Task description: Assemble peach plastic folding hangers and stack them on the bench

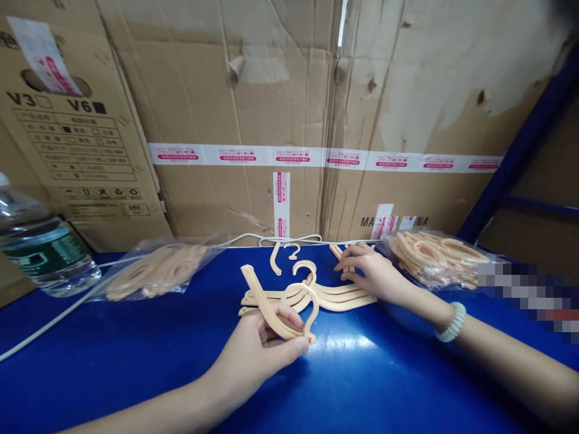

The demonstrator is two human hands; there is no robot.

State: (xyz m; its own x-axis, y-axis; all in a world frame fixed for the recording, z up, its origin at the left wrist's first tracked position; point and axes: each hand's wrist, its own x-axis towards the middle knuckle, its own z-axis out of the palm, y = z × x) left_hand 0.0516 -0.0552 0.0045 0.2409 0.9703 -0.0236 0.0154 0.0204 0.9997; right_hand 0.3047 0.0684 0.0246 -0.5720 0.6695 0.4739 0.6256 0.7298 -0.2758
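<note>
My left hand (271,340) is closed around a partly built hanger (266,304), a light beige plastic arm with a curved hook joined at its lower end. Behind it, several complete hangers (335,295) lie stacked on the blue table, their hooks toward the back. My right hand (373,271) reaches over loose hanger arms (337,250) at the back right, thumb and fingers bent and apart at their near ends. The hand partly hides these arms. A loose hanger arm (275,260) and a small loose hook (293,251) lie behind the stack.
Clear plastic bags of hangers lie at the left (156,271) and right (436,259). A water bottle (43,241) stands far left. A white cable (54,328) runs along the left and back of the blue table (149,355). Cardboard (239,108) walls the back.
</note>
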